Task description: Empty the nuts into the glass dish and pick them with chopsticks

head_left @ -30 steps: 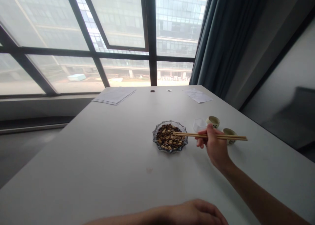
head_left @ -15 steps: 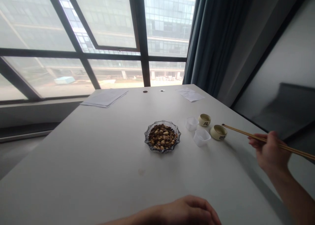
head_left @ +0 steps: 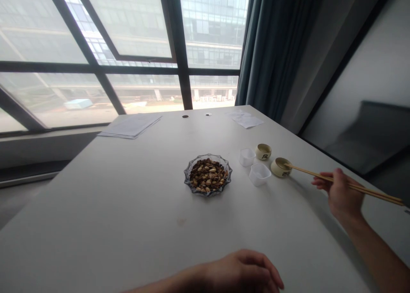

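Head view: at the right of the frame the right hand point(head_left: 341, 194) is closed around a pair of chopsticks point(head_left: 346, 184), whose tips reach over the nearer cream cup point(head_left: 280, 167). At the bottom centre the left hand point(head_left: 246, 272) rests on the white bench point(head_left: 128, 207), fingers loosely curled, holding nothing. A glass dish of nuts point(head_left: 208, 174) sits mid-frame, two clear plastic cups point(head_left: 259, 174) just right of it.

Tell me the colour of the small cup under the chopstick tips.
Cream ceramic cup with a dark mark, seen in the head view.
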Available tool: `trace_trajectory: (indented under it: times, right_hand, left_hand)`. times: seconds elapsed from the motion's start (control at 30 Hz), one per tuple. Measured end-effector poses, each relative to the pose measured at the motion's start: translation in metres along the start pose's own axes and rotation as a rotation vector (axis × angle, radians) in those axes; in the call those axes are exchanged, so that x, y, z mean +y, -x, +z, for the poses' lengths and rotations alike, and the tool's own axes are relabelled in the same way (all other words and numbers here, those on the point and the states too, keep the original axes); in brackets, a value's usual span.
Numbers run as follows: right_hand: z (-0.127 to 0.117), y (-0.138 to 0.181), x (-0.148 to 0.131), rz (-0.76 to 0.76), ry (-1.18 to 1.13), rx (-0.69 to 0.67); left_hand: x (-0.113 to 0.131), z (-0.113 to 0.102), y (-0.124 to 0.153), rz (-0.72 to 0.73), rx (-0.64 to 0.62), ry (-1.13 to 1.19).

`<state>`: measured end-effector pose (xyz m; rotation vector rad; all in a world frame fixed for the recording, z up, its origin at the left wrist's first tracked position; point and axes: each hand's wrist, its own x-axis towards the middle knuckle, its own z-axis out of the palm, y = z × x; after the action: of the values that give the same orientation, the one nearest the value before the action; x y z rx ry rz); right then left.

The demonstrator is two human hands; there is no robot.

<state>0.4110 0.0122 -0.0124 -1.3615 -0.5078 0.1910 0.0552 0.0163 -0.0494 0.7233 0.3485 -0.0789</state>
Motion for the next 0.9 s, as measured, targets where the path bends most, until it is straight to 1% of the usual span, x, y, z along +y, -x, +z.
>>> trace_trajectory:
  times: [0.1,0.17,0.2,0.27,0.33,0.43,0.53,0.63,0.7,0.77,0.9]
  right_hand:
    - [0.005,0.006,-0.008,-0.033,-0.022,0.026]
    - [0.013,0.015,-0.021,-0.063,-0.046,0.026]
    - [0.019,0.021,-0.029,-0.081,-0.057,0.006]
    - [0.036,0.039,-0.047,-0.123,-0.067,-0.073]
    - [0.058,0.061,-0.063,-0.15,-0.053,-0.217]
    - [0.094,0.096,-0.077,-0.204,-0.081,-0.5]
    - [0.127,0.125,-0.078,-0.293,-0.064,-0.798]
    - [0.155,0.142,-0.074,-0.469,0.022,-1.063]
    - [0.171,0.148,-0.073,-0.6,0.077,-1.185]
    - [0.185,0.151,-0.073,-0.705,0.115,-1.273]
    - [0.202,0.152,-0.07,-0.805,0.15,-1.364]
  left_hand:
    - [0.0,0.001,0.0,-0.001,0.009,-0.007]
    - [0.001,0.002,0.0,0.003,0.012,-0.014]
    - [0.002,0.003,0.0,0.008,0.01,-0.015]
    - [0.003,0.004,0.001,0.016,0.01,-0.011]
    - [0.003,0.005,0.001,0.014,0.013,-0.008]
    - [0.003,0.005,0.001,0.021,0.017,-0.011]
    - [0.001,0.007,0.002,0.041,0.039,-0.026]
    - [0.001,0.01,0.005,0.06,0.076,-0.047]
    - [0.001,0.011,0.005,0.075,0.071,-0.061]
    - [0.001,0.01,0.003,0.091,0.042,-0.081]
    - [-0.005,-0.001,-0.01,0.115,-0.022,-0.139]
